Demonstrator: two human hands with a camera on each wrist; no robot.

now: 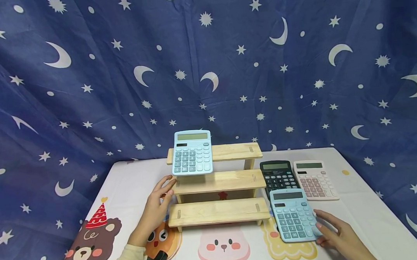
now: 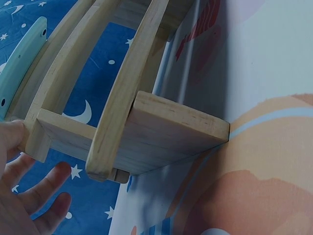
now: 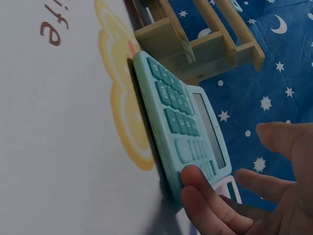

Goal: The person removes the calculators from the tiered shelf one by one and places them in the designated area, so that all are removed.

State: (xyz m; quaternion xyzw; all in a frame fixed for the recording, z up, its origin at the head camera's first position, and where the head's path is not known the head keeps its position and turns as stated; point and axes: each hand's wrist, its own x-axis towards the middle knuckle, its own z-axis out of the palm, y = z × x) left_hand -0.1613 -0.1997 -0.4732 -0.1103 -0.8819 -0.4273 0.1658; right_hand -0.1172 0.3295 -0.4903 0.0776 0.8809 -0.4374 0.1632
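A light blue calculator (image 1: 292,216) lies at the right of the wooden stand, overlapping the lower part of a black calculator (image 1: 279,175). My right hand (image 1: 339,235) is beside its right edge. In the right wrist view the fingertips (image 3: 194,178) are at the lower corner of that calculator, with the other fingers extended apart from it. A second light blue calculator (image 1: 192,153) stands propped at the left of the top tier. Below it, my left hand (image 1: 156,206) touches the left end of the middle tier (image 2: 36,139), fingers spread and loosely bent.
The three-tier wooden stand (image 1: 219,212) occupies the middle of the table. A white calculator with pink keys (image 1: 315,181) lies beside the black one. Cartoon prints, including a bear (image 1: 91,243), mark the white tablecloth (image 1: 359,216). A blue curtain (image 1: 205,68) with moons and stars hangs behind.
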